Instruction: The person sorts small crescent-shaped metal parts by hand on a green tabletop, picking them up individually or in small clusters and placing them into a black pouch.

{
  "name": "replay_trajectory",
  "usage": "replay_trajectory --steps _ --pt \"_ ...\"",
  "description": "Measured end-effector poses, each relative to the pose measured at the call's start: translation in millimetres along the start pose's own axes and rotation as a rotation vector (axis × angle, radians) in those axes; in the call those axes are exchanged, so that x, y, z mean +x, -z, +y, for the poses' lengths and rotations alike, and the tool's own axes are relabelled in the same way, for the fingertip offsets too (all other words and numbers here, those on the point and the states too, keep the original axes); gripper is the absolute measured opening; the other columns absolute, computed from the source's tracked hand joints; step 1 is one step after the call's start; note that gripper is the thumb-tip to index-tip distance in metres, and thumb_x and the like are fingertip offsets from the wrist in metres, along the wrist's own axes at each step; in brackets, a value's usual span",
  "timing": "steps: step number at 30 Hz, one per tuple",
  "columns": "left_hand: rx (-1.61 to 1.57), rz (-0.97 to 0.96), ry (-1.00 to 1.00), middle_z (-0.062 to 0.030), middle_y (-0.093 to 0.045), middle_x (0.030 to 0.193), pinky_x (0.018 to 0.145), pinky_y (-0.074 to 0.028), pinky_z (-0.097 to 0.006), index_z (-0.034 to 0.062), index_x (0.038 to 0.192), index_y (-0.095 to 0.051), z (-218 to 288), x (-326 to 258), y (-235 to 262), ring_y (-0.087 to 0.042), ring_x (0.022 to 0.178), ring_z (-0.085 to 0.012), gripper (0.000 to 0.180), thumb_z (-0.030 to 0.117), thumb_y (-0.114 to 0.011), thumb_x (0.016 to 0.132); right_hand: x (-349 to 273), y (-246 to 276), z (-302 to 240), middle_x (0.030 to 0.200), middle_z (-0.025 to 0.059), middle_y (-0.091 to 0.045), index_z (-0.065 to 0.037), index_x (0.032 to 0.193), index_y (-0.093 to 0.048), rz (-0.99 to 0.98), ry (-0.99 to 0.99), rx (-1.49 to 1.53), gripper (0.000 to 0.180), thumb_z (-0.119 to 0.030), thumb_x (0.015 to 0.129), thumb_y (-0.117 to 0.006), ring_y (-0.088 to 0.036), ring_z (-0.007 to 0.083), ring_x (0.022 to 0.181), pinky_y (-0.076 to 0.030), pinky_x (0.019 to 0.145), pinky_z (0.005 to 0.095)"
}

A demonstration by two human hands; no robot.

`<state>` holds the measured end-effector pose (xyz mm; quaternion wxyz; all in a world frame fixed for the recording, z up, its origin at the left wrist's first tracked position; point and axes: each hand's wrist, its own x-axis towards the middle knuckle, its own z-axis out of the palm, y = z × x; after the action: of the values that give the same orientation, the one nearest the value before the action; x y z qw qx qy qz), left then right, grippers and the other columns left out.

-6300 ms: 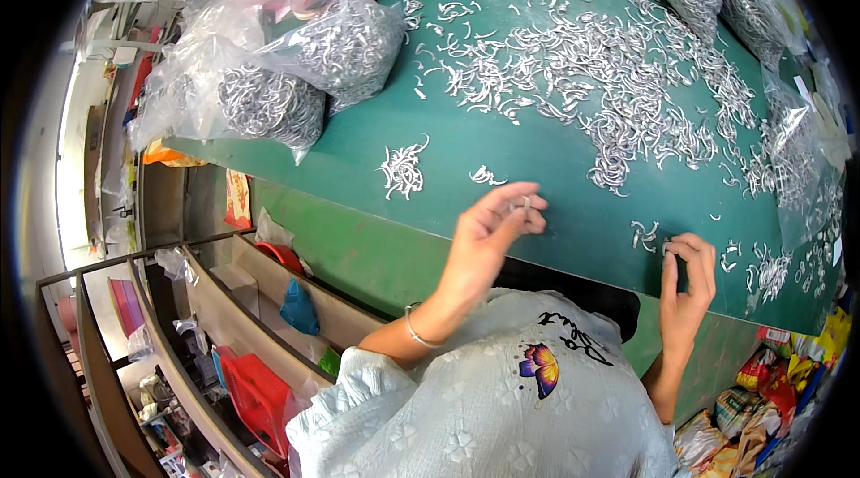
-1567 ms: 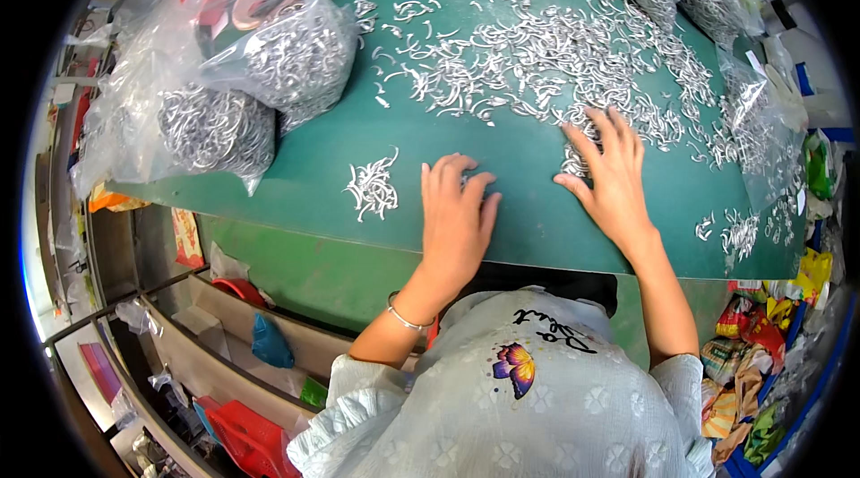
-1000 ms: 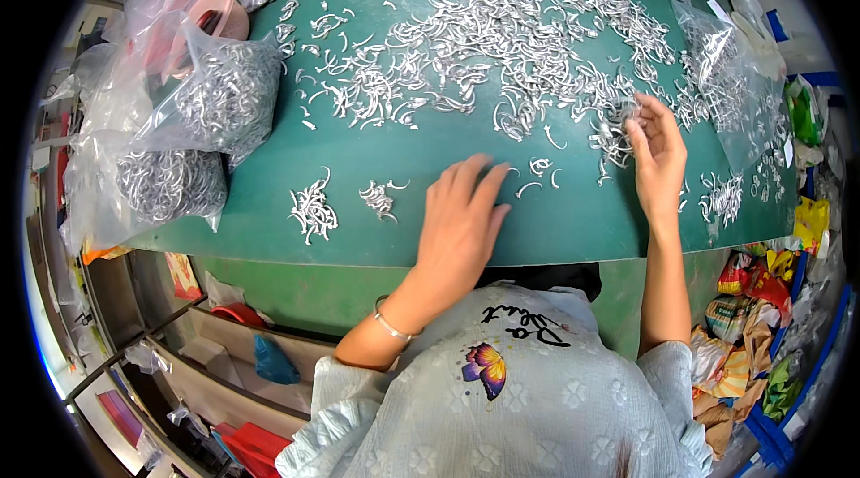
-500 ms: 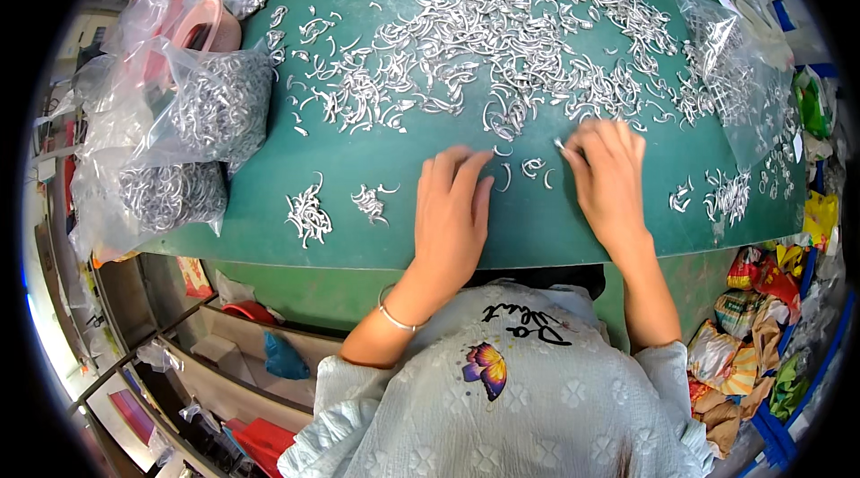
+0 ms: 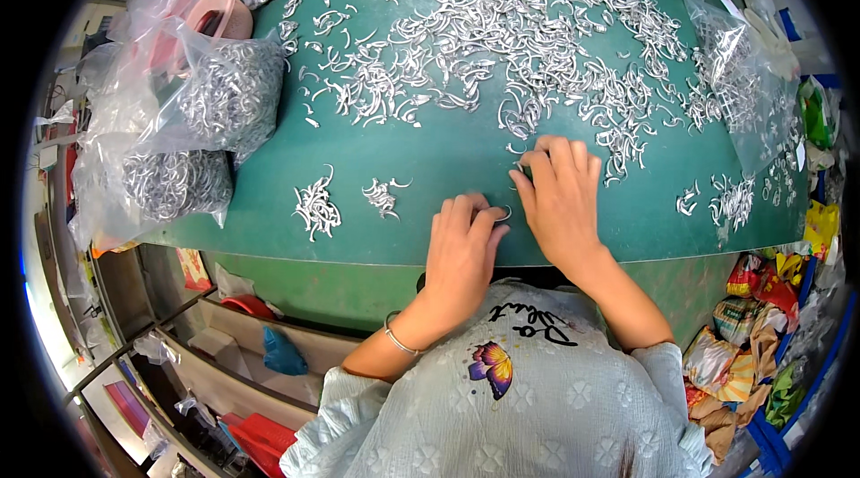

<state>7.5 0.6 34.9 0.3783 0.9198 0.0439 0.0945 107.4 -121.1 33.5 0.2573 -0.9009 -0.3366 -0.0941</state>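
Near the table's front edge, my left hand (image 5: 461, 245) is closed, thumb and fingers pinched at a small curved silver metal piece (image 5: 506, 213). My right hand (image 5: 563, 200) is to its right and slightly farther off, fingers bent down with thumb and forefinger together; what is in that pinch is too small to make out. Just beyond its fingertips lies a loose curved piece (image 5: 514, 149). A wide heap of similar curved pieces (image 5: 528, 39) spreads across the far part of the green table (image 5: 403, 151). Two small piles, one larger (image 5: 317, 206) and one smaller (image 5: 380, 198), lie left of my left hand.
Clear plastic bags filled with pieces (image 5: 231, 97) stand along the left, by a pink basket (image 5: 235, 17). Another bag (image 5: 735, 75) lies at the right, and two small piles (image 5: 733, 202) (image 5: 687, 198) rest before it. Coloured sacks (image 5: 739, 344) are beyond the right edge.
My left hand has come slightly nearer the front edge, and my right hand has moved left toward it. Loose pieces between the hands no longer show; more pieces lie at the heap's near right edge.
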Motion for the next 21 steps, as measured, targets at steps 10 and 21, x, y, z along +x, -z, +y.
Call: replay_trajectory --steps 10,21 --pt "0.006 0.113 0.073 -0.0149 -0.056 0.105 0.083 -0.043 -0.042 -0.0010 0.107 -0.059 1.1 0.6 1.1 -0.051 0.094 -0.0340 0.029 0.004 -0.071 0.080 -6.4 0.2 5.9 0.095 0.0149 -0.065 0.001 0.100 -0.066 -0.066 0.041 0.467 0.020 -0.001 0.080 -0.066 -0.060 0.0334 0.086 -0.050 0.076 0.0396" --pt "0.034 0.103 -0.008 -0.0109 -0.057 0.101 0.079 -0.040 -0.039 0.0033 0.100 -0.060 -23.8 4.2 1.6 -0.053 0.092 -0.0299 0.026 -0.001 -0.071 0.077 14.8 20.1 50.9 0.109 0.0059 -0.059 -0.006 0.094 -0.062 -0.195 0.092 0.153 0.019 -0.006 0.078 -0.071 -0.053 0.0262 0.103 -0.039 0.089 0.0409"
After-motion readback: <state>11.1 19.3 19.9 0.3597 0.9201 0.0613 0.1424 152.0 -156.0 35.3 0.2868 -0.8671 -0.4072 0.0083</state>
